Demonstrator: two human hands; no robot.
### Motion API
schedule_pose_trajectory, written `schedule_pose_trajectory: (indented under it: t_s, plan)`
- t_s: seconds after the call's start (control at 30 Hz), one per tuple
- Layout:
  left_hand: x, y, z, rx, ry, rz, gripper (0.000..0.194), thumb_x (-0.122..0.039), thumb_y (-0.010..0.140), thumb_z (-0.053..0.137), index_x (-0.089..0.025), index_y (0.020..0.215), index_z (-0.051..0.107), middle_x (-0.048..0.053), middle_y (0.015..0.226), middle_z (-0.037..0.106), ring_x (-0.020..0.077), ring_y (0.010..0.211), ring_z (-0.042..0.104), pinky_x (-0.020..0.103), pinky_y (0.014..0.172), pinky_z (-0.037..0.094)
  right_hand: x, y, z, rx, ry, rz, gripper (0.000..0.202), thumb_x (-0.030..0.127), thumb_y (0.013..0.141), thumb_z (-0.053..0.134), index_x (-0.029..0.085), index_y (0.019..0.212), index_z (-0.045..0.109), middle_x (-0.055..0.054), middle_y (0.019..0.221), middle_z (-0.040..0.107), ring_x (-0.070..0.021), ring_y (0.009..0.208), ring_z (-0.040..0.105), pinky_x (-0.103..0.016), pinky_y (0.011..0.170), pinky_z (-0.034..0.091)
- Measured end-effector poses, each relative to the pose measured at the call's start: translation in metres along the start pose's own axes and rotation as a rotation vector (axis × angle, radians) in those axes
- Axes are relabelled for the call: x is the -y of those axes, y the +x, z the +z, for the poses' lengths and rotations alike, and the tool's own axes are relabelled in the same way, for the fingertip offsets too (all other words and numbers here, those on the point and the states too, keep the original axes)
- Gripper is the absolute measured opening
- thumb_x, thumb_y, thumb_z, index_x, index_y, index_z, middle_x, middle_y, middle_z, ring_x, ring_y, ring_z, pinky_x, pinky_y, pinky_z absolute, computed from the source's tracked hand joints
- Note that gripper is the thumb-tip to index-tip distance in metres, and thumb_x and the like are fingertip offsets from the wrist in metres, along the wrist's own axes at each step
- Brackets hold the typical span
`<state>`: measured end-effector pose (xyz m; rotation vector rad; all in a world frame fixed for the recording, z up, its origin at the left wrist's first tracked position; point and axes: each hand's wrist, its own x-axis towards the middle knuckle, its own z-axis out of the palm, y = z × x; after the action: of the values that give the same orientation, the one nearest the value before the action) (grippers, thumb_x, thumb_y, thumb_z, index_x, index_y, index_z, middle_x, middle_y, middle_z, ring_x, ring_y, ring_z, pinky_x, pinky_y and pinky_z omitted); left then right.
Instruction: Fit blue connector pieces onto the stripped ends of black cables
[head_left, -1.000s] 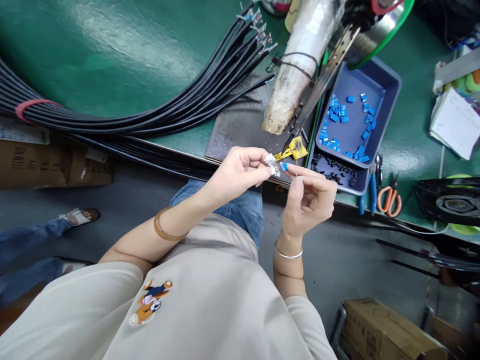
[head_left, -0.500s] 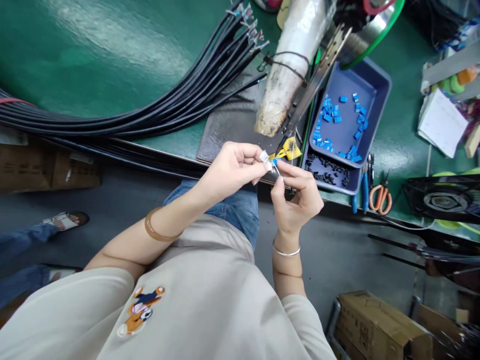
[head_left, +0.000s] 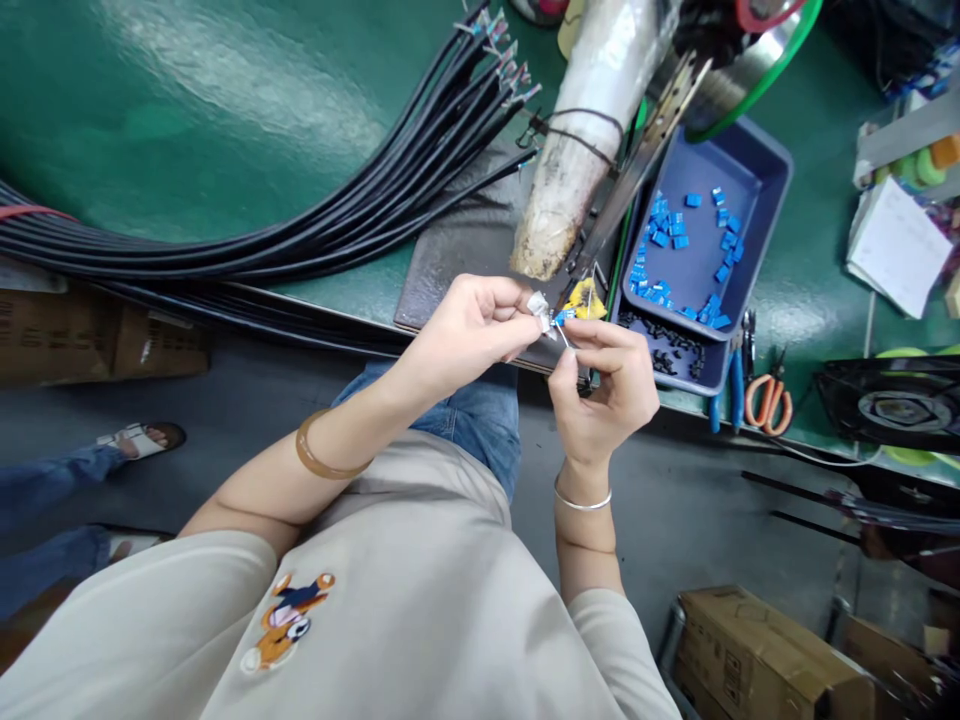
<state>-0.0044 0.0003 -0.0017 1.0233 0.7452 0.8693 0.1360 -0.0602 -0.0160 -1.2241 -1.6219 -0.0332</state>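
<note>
My left hand point(head_left: 480, 325) is closed, with thumb and forefinger pinching a small whitish translucent piece point(head_left: 538, 304), partly hidden by the fingertips. Against its right side sits a small blue connector point(head_left: 563, 316). My right hand point(head_left: 609, 378) is closed too; its thumb and fingers pinch a thin pale strip point(head_left: 562, 336) that runs down from the blue connector. The right forefinger is close to the connector, but whether it presses on it I cannot tell. Just behind the fingers is a yellow piece point(head_left: 587, 299) at the lower end of a metal bar point(head_left: 645, 150).
Blue connectors lie in a blue-grey tray point(head_left: 761, 235), above another tray point(head_left: 709, 385) of small black parts. Orange-handled cutters point(head_left: 769, 403) and blue-handled pliers point(head_left: 736, 385) lie rightward. Black cables point(head_left: 315, 250) stretch along the left; a wrapped white tube point(head_left: 574, 130) stands ahead.
Both hands keep their pinch, and the right hand has shifted slightly rightward. More of the blue connector shows between the hands. The whole view has shifted a little.
</note>
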Motion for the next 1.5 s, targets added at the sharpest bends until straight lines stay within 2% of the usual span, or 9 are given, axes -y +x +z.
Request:
schedule_pose_trajectory:
  t_s: [0.23, 0.47, 0.67, 1.23, 1.5]
  plan:
    - [-0.002, 0.001, 0.000, -0.003, 0.008, 0.006, 0.020, -0.011, 0.072, 0.063, -0.015, 0.056, 0.052, -0.006, 0.046, 0.043, 0.0017, 0.042, 0.034, 0.016, 0.042, 0.028, 0.000, 0.004, -0.002, 0.048, -0.025, 0.011, 0.012, 0.012, 0.082, 0.061, 0.022, 0.083, 0.055, -0.001, 0.097, 0.070, -0.0161, 0.090, 0.068, -0.033, 0.074, 0.060]
    - [-0.004, 0.001, -0.002, 0.014, 0.006, 0.004, 0.017, -0.014, 0.075, 0.062, -0.014, 0.059, 0.055, -0.006, 0.047, 0.043, 0.0020, 0.043, 0.034, 0.017, 0.042, 0.026, 0.004, 0.007, -0.003, 0.053, -0.011, 0.017, 0.016, 0.008, 0.079, 0.064, 0.021, 0.082, 0.055, -0.002, 0.098, 0.070, -0.0156, 0.090, 0.068, -0.033, 0.075, 0.062]
    - [-0.003, 0.001, -0.003, 0.006, 0.037, -0.049, 0.013, -0.011, 0.070, 0.063, -0.014, 0.059, 0.057, -0.006, 0.048, 0.042, 0.0024, 0.044, 0.034, 0.017, 0.041, 0.024, 0.002, 0.006, -0.004, 0.070, 0.005, 0.023, 0.016, 0.009, 0.079, 0.063, 0.022, 0.081, 0.054, -0.001, 0.095, 0.070, -0.0156, 0.087, 0.069, -0.033, 0.074, 0.061]
    - [-0.007, 0.000, -0.002, 0.038, 0.007, -0.018, 0.014, -0.011, 0.073, 0.059, -0.014, 0.059, 0.055, -0.007, 0.049, 0.038, 0.0019, 0.044, 0.029, 0.017, 0.042, 0.023, 0.008, 0.012, -0.006, 0.078, -0.040, 0.038, 0.018, 0.006, 0.077, 0.065, 0.021, 0.080, 0.058, -0.001, 0.094, 0.069, -0.0149, 0.087, 0.068, -0.032, 0.074, 0.059]
    - [-0.006, -0.001, -0.004, 0.030, 0.049, -0.080, 0.011, -0.011, 0.071, 0.062, -0.014, 0.061, 0.057, -0.006, 0.048, 0.045, 0.0023, 0.044, 0.037, 0.016, 0.042, 0.025, 0.006, 0.009, -0.007, 0.113, -0.072, 0.020, 0.015, 0.010, 0.079, 0.063, 0.023, 0.081, 0.055, 0.000, 0.092, 0.070, -0.0149, 0.084, 0.069, -0.033, 0.074, 0.059]
